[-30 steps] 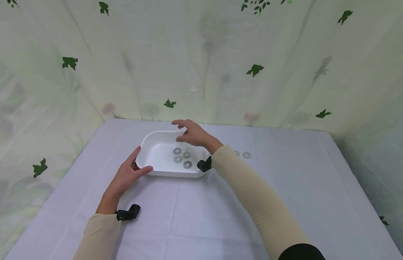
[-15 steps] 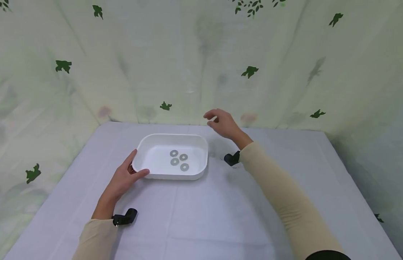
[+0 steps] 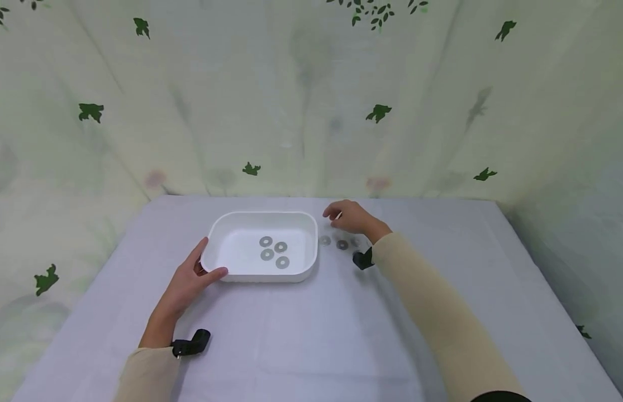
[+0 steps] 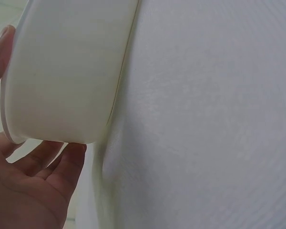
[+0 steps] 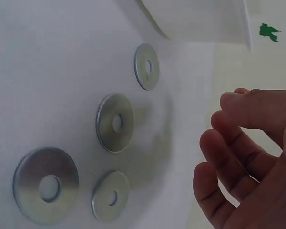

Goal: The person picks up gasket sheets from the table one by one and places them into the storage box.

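A white tray (image 3: 241,254) with rounded corners stands on the table, several flat metal washers (image 3: 261,242) lying inside it. My left hand (image 3: 182,285) grips its near left corner, thumb on the rim and fingers against the side wall. In the left wrist view, fingertips of that hand (image 4: 33,191) press the tray's end. To the right of the tray, my right hand (image 3: 353,216) hovers over several more loose washers (image 5: 107,130). The right wrist view shows this hand (image 5: 257,152) with loosely bent fingers and nothing between them.
White cloth (image 3: 291,346) covers the table. Behind it hangs a pale curtain (image 3: 215,111) with a green leaf print. A black wrist camera (image 3: 191,342) sits on the left wrist, another camera (image 3: 364,259) on the right.
My right hand has moved from above the tray to its right and come down over the loose washers. My left hand keeps its grip on the tray.
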Demonstrator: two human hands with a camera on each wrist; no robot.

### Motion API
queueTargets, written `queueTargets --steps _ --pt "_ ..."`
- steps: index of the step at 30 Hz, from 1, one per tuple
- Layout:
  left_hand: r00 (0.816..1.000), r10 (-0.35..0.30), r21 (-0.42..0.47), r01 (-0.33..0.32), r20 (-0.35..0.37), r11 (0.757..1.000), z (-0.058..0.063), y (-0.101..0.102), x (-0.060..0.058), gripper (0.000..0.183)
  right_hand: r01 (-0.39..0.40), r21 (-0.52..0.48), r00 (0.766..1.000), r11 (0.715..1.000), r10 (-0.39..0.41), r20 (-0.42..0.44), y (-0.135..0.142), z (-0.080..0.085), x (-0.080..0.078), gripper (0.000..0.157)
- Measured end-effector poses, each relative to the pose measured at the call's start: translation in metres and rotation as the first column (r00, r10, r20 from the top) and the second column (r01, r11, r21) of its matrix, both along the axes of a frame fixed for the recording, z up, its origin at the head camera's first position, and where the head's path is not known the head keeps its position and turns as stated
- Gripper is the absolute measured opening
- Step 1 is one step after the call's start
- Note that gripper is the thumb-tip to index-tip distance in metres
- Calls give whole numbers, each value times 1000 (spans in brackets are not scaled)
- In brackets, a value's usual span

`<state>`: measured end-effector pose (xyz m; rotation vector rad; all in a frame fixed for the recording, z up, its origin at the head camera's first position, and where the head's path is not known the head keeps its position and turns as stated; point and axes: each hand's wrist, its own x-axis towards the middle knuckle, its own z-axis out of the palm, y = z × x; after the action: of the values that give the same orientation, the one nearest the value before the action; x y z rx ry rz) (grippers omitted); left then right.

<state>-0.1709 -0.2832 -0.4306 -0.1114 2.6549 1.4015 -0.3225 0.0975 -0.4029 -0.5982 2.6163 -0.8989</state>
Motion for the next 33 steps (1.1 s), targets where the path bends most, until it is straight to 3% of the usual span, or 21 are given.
queueTargets --steps 12,24,33 --pt "1000 13 -3 -13 -7 1000 1 1 2 104 -5 122 999 993 0 42 -14 -19 15 43" --pt "1000 13 3 -13 -10 1000 -1 3 1 104 -71 209 992 975 92 -90 -15 -35 15 28" --pt "1000 18 -7 -19 -5 1000 -1 3 2 104 -63 195 997 979 71 -32 -15 -33 16 22"
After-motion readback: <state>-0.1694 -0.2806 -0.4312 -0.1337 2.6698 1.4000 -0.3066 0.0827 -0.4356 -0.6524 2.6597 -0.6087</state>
